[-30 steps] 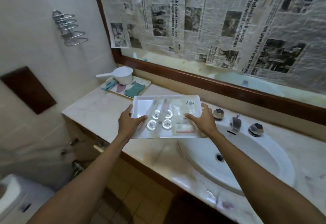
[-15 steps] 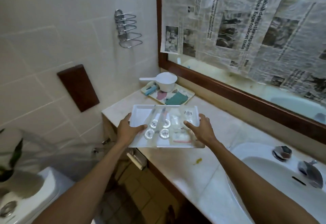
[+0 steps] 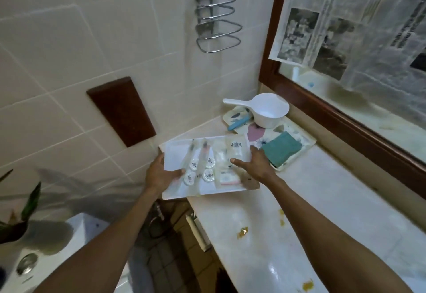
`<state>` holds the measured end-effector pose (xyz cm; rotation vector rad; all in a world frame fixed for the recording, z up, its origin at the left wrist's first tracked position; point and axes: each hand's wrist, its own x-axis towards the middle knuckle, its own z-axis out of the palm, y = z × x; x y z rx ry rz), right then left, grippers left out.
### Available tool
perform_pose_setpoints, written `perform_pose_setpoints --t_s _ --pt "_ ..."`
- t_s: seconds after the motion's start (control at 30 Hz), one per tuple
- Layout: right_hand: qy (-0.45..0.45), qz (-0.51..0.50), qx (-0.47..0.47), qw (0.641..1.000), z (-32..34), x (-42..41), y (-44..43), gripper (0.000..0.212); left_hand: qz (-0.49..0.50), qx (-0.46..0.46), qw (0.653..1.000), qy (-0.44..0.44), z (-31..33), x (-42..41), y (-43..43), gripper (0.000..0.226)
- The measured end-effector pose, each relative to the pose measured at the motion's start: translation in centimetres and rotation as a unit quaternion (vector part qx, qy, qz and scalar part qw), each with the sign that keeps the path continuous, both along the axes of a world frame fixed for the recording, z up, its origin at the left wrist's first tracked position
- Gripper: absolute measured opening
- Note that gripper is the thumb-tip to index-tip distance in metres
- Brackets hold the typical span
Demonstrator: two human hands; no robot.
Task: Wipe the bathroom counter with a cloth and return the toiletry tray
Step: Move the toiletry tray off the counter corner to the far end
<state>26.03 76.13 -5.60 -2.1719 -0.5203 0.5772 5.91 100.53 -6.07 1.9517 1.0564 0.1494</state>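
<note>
From the head camera we see both hands on the white tray (image 3: 175, 159): our left hand (image 3: 159, 174) grips its left edge, thumb on top, and our right hand (image 3: 254, 166) grips the right edge. The tray sits at the bench (image 3: 322, 200) end, partly overhanging. It carries small round caps (image 3: 208, 175), tubes and sachets; their printing is too blurred to read. A teal cloth (image 3: 281, 151) lies on a patterned tray (image 3: 306, 140) with a white scoop (image 3: 269, 112). Newspaper (image 3: 359, 22) covers the mirror; yellow spots (image 3: 243, 231) mark the bench.
</note>
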Motion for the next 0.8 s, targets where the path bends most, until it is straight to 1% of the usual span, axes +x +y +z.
perform_pose_setpoints --t_s 0.03,0.1,0.2,0.3,0.4,0.47,0.5,0.57,0.63,0.67,0.73,0.8 --pt "0.000 0.011 -0.003 1.000 -0.3 0.6 1.1 0.079 0.000 0.003 1.000 0.006 -0.3 0.2 0.4 0.076" --pt "0.004 0.033 -0.026 0.999 -1.7 1.7 3.1 0.087 0.025 -0.018 0.999 0.011 -1.4 0.3 1.2 0.071" --pt "0.017 0.047 -0.079 0.996 -4.8 3.3 5.8 0.104 0.056 -0.035 0.998 0.024 -3.7 0.6 2.7 0.077" --pt "0.013 0.051 -0.103 0.993 -5.9 4.3 8.1 0.103 0.065 -0.034 0.996 0.051 -6.9 1.2 4.9 0.088" --pt "0.001 0.053 -0.116 0.992 -6.2 4.8 10.0 0.093 0.076 -0.039 0.994 0.060 -10.5 1.8 7.0 0.089" --pt "-0.007 0.053 -0.121 0.991 -6.2 5.2 10.9 0.090 0.081 -0.037 0.995 0.051 -10.2 2.4 7.2 0.085" --pt "-0.006 0.052 -0.122 0.991 -6.3 5.5 11.2 0.094 0.085 -0.038 0.995 0.042 -9.1 2.6 6.8 0.082" --pt "-0.002 0.057 -0.124 0.991 -6.5 5.9 11.7 0.108 0.095 -0.038 0.994 0.025 -7.9 3.1 6.3 0.076" --pt "0.013 0.055 -0.116 0.992 -8.8 7.2 11.8 0.127 0.086 -0.031 0.996 0.016 -7.8 3.2 6.1 0.075" --pt "0.023 0.058 -0.110 0.992 -9.8 7.5 11.6 0.135 0.078 -0.030 0.996 0.015 -7.8 2.8 5.9 0.079" --pt "0.019 0.086 -0.117 0.989 -11.5 7.7 10.6 0.147 0.058 -0.061 0.996 0.009 -7.6 1.5 5.3 0.095" --pt "-0.018 0.110 -0.144 0.983 -9.3 6.4 9.5 0.154 0.031 -0.096 0.995 0.009 -7.8 0.1 4.7 0.113"
